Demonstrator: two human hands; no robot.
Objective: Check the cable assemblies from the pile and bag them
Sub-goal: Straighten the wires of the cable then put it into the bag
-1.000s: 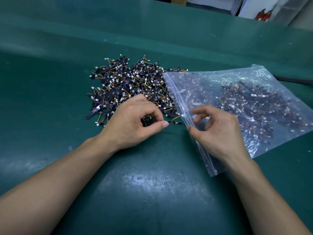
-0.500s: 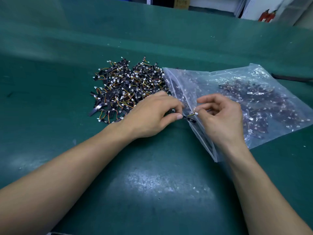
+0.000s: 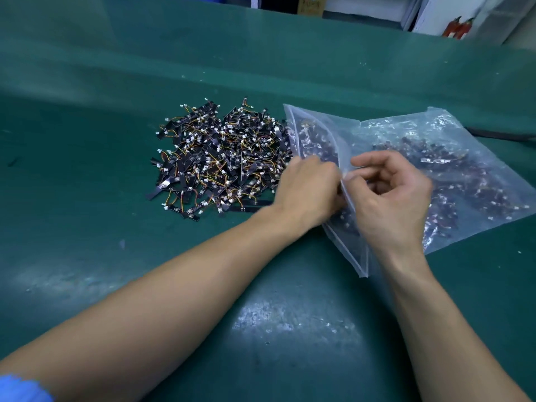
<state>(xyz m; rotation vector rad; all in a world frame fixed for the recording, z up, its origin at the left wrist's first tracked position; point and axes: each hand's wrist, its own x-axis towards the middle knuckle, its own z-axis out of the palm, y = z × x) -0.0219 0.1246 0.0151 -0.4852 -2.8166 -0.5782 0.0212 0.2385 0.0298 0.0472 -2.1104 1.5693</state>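
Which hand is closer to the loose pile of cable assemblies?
Left. The left hand sits at the right edge of the pile, by the bag mouth; the right hand is farther right, over the bag.

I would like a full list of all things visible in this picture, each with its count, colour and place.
loose cable assemblies: many, black with orange and yellow wires and white plugs, piled on the table left of the bag
plastic bag: one, clear, on the table at right, mouth toward the pile
bagged cable assemblies: many, dark, inside the bag
table: one, green
black cable: one, on the table beyond the bag
fire extinguishers: two, red, far upper right
left hand: at the bag mouth, fingertips blurred
right hand: pinches the bag's upper lip
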